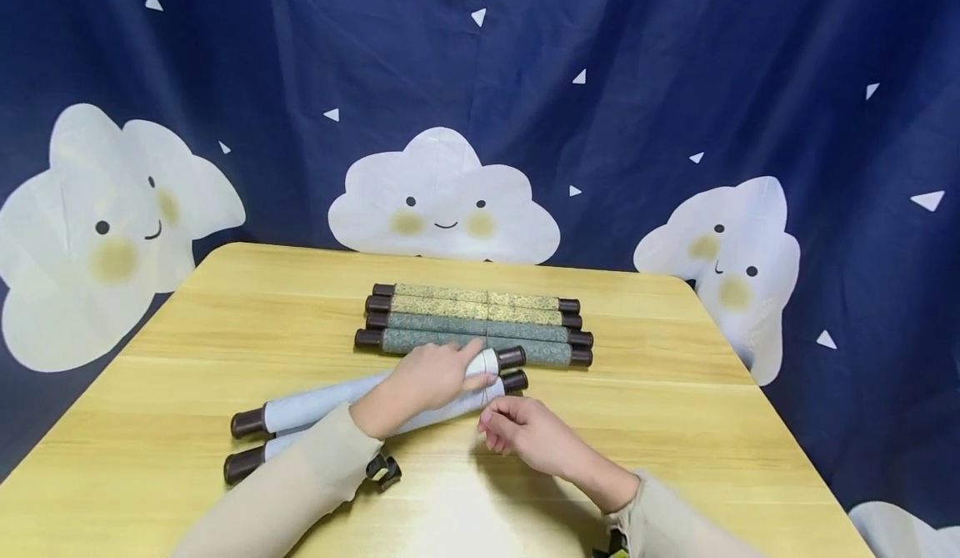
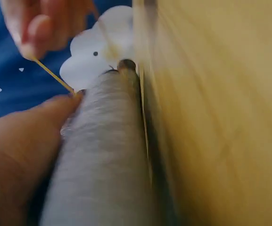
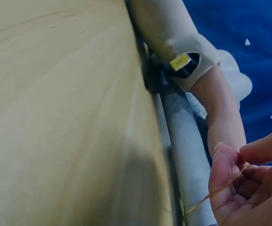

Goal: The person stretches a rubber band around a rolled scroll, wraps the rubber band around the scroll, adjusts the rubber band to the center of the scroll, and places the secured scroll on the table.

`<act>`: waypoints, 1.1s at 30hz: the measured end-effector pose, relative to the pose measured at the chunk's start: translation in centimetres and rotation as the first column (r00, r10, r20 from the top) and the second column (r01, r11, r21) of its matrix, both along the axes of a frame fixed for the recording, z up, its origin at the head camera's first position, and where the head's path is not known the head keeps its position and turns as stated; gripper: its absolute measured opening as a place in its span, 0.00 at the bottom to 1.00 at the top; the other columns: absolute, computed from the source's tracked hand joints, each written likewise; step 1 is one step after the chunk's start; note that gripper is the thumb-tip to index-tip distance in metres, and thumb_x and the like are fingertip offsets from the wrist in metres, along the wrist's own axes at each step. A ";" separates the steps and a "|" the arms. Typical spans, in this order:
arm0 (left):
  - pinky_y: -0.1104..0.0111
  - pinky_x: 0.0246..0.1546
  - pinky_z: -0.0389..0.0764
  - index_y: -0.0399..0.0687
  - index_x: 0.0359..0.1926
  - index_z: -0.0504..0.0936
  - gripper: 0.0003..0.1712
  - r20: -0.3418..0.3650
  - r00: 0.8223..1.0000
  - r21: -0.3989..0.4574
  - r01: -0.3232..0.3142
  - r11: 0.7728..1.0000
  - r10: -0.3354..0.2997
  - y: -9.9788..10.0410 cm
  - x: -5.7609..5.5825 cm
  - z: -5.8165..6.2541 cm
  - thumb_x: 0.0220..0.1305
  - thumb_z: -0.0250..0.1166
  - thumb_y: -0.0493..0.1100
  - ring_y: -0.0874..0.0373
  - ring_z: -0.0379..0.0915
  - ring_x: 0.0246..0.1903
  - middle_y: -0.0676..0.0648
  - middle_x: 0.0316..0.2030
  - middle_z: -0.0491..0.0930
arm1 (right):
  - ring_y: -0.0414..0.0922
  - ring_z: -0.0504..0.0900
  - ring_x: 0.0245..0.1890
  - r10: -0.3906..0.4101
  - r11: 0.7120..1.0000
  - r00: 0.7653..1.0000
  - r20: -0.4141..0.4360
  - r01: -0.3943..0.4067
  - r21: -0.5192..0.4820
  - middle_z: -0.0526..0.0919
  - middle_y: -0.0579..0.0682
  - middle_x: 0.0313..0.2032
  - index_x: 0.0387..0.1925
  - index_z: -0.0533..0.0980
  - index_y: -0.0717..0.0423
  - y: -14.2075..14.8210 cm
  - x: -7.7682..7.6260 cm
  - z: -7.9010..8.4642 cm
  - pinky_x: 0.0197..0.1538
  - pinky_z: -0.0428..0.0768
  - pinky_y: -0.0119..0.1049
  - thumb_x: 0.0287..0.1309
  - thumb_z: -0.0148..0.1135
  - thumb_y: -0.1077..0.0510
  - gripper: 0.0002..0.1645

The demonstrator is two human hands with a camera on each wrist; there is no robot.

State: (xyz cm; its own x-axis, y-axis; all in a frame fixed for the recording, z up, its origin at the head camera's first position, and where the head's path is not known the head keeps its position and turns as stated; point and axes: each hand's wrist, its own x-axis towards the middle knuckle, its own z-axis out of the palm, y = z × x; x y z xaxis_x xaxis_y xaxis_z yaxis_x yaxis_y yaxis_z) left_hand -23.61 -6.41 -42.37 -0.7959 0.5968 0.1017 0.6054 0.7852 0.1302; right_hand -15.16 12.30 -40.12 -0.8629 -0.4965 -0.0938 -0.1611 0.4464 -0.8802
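Two pale blue hanging scrolls with dark brown end knobs lie side by side at a slant: the farther scroll point(image 1: 315, 404) and the nearer scroll point(image 1: 442, 412). My left hand point(image 1: 431, 374) reaches over them and grips the farther scroll near its right end, thumb and index finger on either side of it. A thin cord point(image 2: 53, 75) runs taut from the scrolls. Its free part point(image 3: 201, 201) is pinched between the thumb and fingers of my right hand point(image 1: 528, 433), just off the scrolls' right ends.
Behind lie several rolled scrolls in a row, yellow patterned ones point(image 1: 427, 304) and grey-green ones point(image 1: 420, 339), with a cord across their middle. The wooden table point(image 1: 675, 424) reaches back to a dark blue curtain point(image 1: 600, 24) printed with clouds.
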 end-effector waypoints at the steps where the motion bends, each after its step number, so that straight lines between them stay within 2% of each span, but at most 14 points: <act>1: 0.58 0.33 0.83 0.50 0.67 0.66 0.41 0.021 1.000 -0.001 0.008 1.000 -0.008 0.1 0.0 -0.2 0.67 0.43 0.74 0.46 0.81 0.35 0.39 0.49 0.80 | 0.42 0.78 0.27 0.000 1.000 1.000 -0.001 0.000 0.004 0.80 0.47 0.26 0.33 0.79 0.63 0.1 -0.1 -0.2 0.33 0.82 0.38 0.72 0.51 0.58 0.15; 4: 0.53 0.44 0.82 0.47 0.67 0.66 0.41 0.077 0.997 0.007 0.025 1.000 -0.025 0.1 0.1 -0.4 0.69 0.42 0.72 0.43 0.80 0.45 0.37 0.54 0.77 | 0.44 0.79 0.28 -0.008 1.000 1.000 0.014 0.008 -0.002 0.80 0.48 0.26 0.34 0.78 0.64 0.4 -0.3 -0.7 0.34 0.83 0.39 0.71 0.51 0.58 0.15; 5: 0.53 0.46 0.81 0.46 0.67 0.66 0.41 0.074 0.997 -0.003 0.029 1.000 -0.028 0.0 0.2 -0.4 0.70 0.40 0.71 0.42 0.78 0.48 0.37 0.56 0.76 | 0.45 0.79 0.28 -0.014 1.000 1.000 0.017 0.014 -0.006 0.80 0.49 0.27 0.35 0.78 0.65 0.5 -0.4 -0.8 0.34 0.83 0.39 0.71 0.51 0.59 0.14; 7: 0.52 0.51 0.79 0.43 0.67 0.66 0.38 0.090 0.995 0.005 0.044 0.999 -0.044 -0.1 0.5 -0.3 0.74 0.39 0.67 0.41 0.76 0.52 0.36 0.57 0.75 | 0.47 0.79 0.29 -0.028 0.999 0.999 0.026 0.028 -0.023 0.81 0.49 0.27 0.35 0.78 0.66 0.7 -0.6 -1.0 0.35 0.84 0.40 0.71 0.51 0.60 0.14; 9: 0.51 0.57 0.75 0.40 0.70 0.63 0.38 0.136 0.990 -0.004 0.048 0.999 -0.047 -0.3 1.0 0.0 0.75 0.39 0.64 0.40 0.72 0.57 0.35 0.61 0.72 | 0.48 0.80 0.29 -0.038 0.998 0.999 0.025 0.039 -0.041 0.81 0.50 0.28 0.36 0.77 0.67 0.8 -0.8 -1.2 0.35 0.84 0.40 0.70 0.51 0.61 0.13; 11: 0.49 0.61 0.70 0.39 0.73 0.57 0.43 0.181 0.983 -0.031 0.033 0.999 -0.027 -0.4 1.7 0.2 0.73 0.41 0.67 0.39 0.68 0.61 0.36 0.65 0.68 | 0.49 0.80 0.30 -0.043 0.998 0.999 0.019 0.044 -0.054 0.81 0.51 0.29 0.37 0.77 0.68 0.9 -1.0 -1.1 0.36 0.84 0.39 0.70 0.50 0.62 0.13; 13: 0.45 0.60 0.69 0.39 0.75 0.52 0.53 0.195 0.981 -0.064 0.017 0.998 -0.004 -0.4 2.4 0.3 0.66 0.45 0.74 0.38 0.65 0.63 0.37 0.67 0.65 | 0.48 0.80 0.31 -0.041 0.997 0.999 0.014 0.041 -0.064 0.81 0.52 0.30 0.38 0.77 0.67 1.0 -1.0 -0.9 0.37 0.84 0.38 0.70 0.50 0.62 0.12; 16: 0.42 0.56 0.71 0.40 0.76 0.48 0.69 0.143 0.989 -0.137 -0.024 0.990 0.044 -0.1 3.1 0.2 0.49 0.51 0.84 0.39 0.64 0.62 0.39 0.68 0.63 | 0.47 0.80 0.32 -0.033 0.996 0.999 -0.008 0.032 -0.081 0.82 0.54 0.32 0.39 0.77 0.66 0.8 -1.1 -0.3 0.38 0.83 0.38 0.71 0.50 0.62 0.12; 19: 0.45 0.54 0.74 0.39 0.76 0.48 0.75 0.064 0.995 -0.205 -0.065 0.977 0.079 0.5 3.3 0.0 0.40 0.54 0.87 0.42 0.65 0.61 0.40 0.67 0.64 | 0.48 0.80 0.33 -0.037 0.993 0.998 -0.048 0.031 -0.109 0.81 0.55 0.33 0.39 0.77 0.66 0.5 -1.3 0.7 0.39 0.83 0.38 0.71 0.51 0.61 0.12; 21: 0.46 0.53 0.75 0.39 0.76 0.49 0.73 0.028 0.994 -0.234 -0.093 0.968 0.102 0.8 3.3 0.0 0.43 0.55 0.85 0.42 0.67 0.59 0.39 0.66 0.65 | 0.48 0.79 0.34 -0.043 0.991 0.996 -0.081 0.032 -0.128 0.81 0.54 0.33 0.37 0.77 0.65 0.2 -1.5 1.6 0.40 0.82 0.39 0.72 0.51 0.60 0.12; 23: 0.47 0.52 0.76 0.37 0.75 0.50 0.68 0.005 0.993 -0.250 -0.109 0.962 0.114 1.2 3.3 -0.1 0.49 0.56 0.82 0.42 0.69 0.57 0.39 0.64 0.67 | 0.48 0.79 0.34 -0.050 0.988 0.993 -0.108 0.033 -0.151 0.80 0.52 0.31 0.36 0.77 0.64 0.0 -1.5 2.5 0.40 0.83 0.39 0.72 0.51 0.59 0.13; 26: 0.48 0.49 0.78 0.35 0.74 0.54 0.63 -0.018 0.993 -0.243 -0.117 0.963 0.116 1.6 3.4 -0.1 0.53 0.61 0.76 0.42 0.72 0.53 0.38 0.60 0.70 | 0.46 0.79 0.32 -0.059 0.983 0.988 -0.143 0.033 -0.178 0.79 0.51 0.30 0.34 0.77 0.63 -0.1 -1.5 3.8 0.39 0.83 0.39 0.73 0.51 0.57 0.15; 29: 0.50 0.46 0.79 0.33 0.69 0.60 0.59 -0.072 0.993 -0.228 -0.107 0.968 0.092 1.7 3.4 -0.1 0.51 0.66 0.71 0.44 0.74 0.47 0.38 0.53 0.73 | 0.44 0.78 0.30 -0.072 0.976 0.981 -0.178 0.033 -0.215 0.79 0.52 0.30 0.34 0.77 0.63 0.0 -1.2 4.9 0.37 0.82 0.38 0.73 0.50 0.58 0.15; 33: 0.51 0.43 0.79 0.36 0.61 0.65 0.53 -0.173 0.983 -0.194 -0.088 0.977 0.055 1.5 3.3 0.4 0.48 0.69 0.71 0.46 0.75 0.40 0.41 0.46 0.74 | 0.45 0.78 0.31 -0.079 0.967 0.974 -0.213 0.023 -0.253 0.79 0.52 0.29 0.34 0.77 0.64 0.2 -0.5 5.8 0.37 0.82 0.38 0.73 0.50 0.59 0.14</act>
